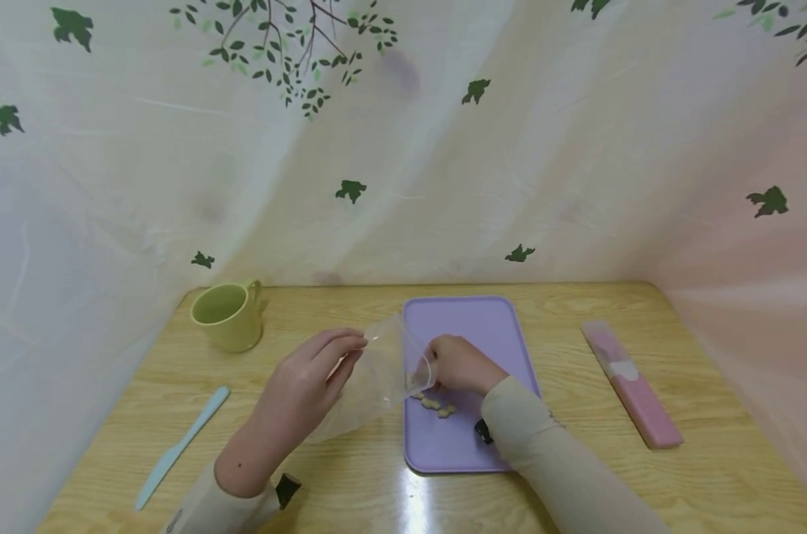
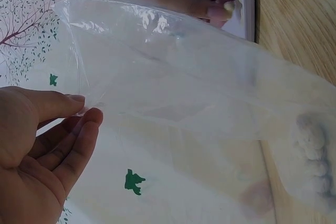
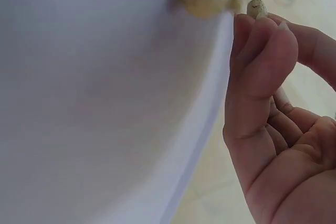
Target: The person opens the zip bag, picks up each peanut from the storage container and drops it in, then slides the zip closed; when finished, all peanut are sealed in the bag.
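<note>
My left hand [image 1: 303, 393] pinches the edge of a clear plastic bag [image 1: 370, 386] between thumb and fingertips. The bag slants, its mouth towards the right hand and its lower end near the table. Several pale, knobbly peanuts [image 2: 312, 150] show hazily through the film near that end. At the bag's mouth, over the lilac tray [image 1: 457, 315], is my right hand [image 1: 460, 363]. Its thumb and fingers pinch a peanut [image 3: 256, 8], mostly hidden in the head view. More peanuts [image 1: 446, 410] lie on the tray's left side, just below the bag's mouth.
A yellow-green mug [image 1: 226, 319] stands at the back left. Nearer on that side lies a light blue plastic knife [image 1: 182, 449]. A long pink case [image 1: 633, 389] lies right of the tray. Behind the wooden table [image 1: 330, 308] hangs a leaf-patterned curtain [image 1: 410, 163].
</note>
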The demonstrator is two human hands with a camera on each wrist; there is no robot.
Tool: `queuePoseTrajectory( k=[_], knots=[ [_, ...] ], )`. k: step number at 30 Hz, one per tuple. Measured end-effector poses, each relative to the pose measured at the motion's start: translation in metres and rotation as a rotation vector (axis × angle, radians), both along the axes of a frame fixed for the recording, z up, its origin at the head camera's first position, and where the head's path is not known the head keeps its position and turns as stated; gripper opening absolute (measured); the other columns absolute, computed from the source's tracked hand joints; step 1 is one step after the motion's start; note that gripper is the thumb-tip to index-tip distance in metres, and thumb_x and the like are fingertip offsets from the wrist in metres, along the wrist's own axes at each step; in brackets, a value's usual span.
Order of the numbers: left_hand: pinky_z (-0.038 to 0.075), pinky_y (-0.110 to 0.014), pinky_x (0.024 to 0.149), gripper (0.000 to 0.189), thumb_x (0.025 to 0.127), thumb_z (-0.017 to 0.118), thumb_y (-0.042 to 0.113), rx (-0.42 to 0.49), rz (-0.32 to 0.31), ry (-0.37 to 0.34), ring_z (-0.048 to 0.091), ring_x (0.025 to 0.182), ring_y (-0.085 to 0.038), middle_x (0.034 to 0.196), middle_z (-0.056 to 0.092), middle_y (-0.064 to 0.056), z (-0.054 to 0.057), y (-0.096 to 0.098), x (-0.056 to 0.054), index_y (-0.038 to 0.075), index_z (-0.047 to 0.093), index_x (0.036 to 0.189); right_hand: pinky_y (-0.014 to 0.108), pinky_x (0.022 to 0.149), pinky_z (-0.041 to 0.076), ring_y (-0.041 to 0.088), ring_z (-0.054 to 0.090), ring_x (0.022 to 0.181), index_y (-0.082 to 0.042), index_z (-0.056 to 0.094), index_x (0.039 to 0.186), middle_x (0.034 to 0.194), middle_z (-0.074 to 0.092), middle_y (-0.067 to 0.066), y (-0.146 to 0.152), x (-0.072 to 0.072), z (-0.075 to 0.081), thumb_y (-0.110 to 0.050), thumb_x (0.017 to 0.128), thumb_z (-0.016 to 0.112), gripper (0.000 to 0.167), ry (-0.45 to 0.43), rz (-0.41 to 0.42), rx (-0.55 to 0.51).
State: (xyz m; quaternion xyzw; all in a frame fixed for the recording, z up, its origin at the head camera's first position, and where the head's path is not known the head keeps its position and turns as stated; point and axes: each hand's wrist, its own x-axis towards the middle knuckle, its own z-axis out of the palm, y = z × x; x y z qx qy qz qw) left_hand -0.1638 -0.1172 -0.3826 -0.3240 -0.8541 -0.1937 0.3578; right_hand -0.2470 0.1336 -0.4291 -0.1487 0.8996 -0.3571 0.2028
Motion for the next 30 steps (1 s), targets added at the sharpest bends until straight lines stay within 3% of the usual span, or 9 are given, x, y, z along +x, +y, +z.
queuePoseTrajectory(
  k=[7, 15, 19, 26, 30],
  knots=[
    [0.069, -0.029, 0.082, 0.027, 0.086, 0.086, -0.001, -0.012, 0.009, -0.001, 0.079, 0.101, -0.02, 0.112, 0.079, -0.007, 0.0, -0.001, 0.001, 0.006, 0.078, 0.111, 0.031, 0.07, 0.067, 0.016, 0.073, 0.076, -0.004, 0.076, 0.1, 0.088, 0.075, 0.008, 0.017, 0.002, 0.013, -0.013, 0.098, 0.072, 0.01, -0.071, -0.1, -0.144],
    [0.069, -0.028, 0.081, 0.028, 0.085, 0.086, -0.003, -0.011, -0.004, 0.022, 0.079, 0.1, -0.02, 0.111, 0.079, -0.008, 0.0, -0.001, 0.001, 0.005, 0.077, 0.111, 0.037, 0.079, 0.069, 0.026, 0.078, 0.089, -0.006, 0.077, 0.108, 0.107, 0.081, 0.015, 0.037, 0.011, 0.033, -0.024, 0.101, 0.075, 0.019, -0.068, -0.148, -0.249],
    [0.069, -0.027, 0.081, 0.028, 0.085, 0.086, -0.004, -0.007, -0.013, 0.029, 0.079, 0.1, -0.02, 0.111, 0.079, -0.008, 0.0, 0.0, 0.001, 0.005, 0.077, 0.11, 0.038, 0.081, 0.069, 0.029, 0.077, 0.091, -0.006, 0.076, 0.109, 0.11, 0.081, 0.016, 0.043, 0.017, 0.042, -0.026, 0.101, 0.075, 0.021, -0.048, -0.172, -0.288],
    [0.069, -0.027, 0.081, 0.027, 0.086, 0.085, -0.004, -0.002, -0.019, 0.023, 0.079, 0.1, -0.021, 0.112, 0.079, -0.008, 0.002, 0.002, 0.001, 0.005, 0.077, 0.11, 0.035, 0.081, 0.067, 0.018, 0.074, 0.084, -0.01, 0.075, 0.11, 0.107, 0.08, 0.009, 0.046, 0.032, 0.065, -0.032, 0.1, 0.077, 0.024, 0.001, -0.177, -0.295],
    [0.069, -0.027, 0.081, 0.027, 0.086, 0.085, -0.004, -0.006, -0.018, 0.024, 0.08, 0.099, -0.021, 0.111, 0.079, -0.008, 0.002, 0.003, 0.002, 0.004, 0.077, 0.11, 0.035, 0.08, 0.067, 0.019, 0.074, 0.082, -0.009, 0.074, 0.11, 0.103, 0.081, 0.006, 0.046, 0.041, 0.074, -0.032, 0.098, 0.079, 0.026, 0.024, -0.163, -0.324]
  ],
)
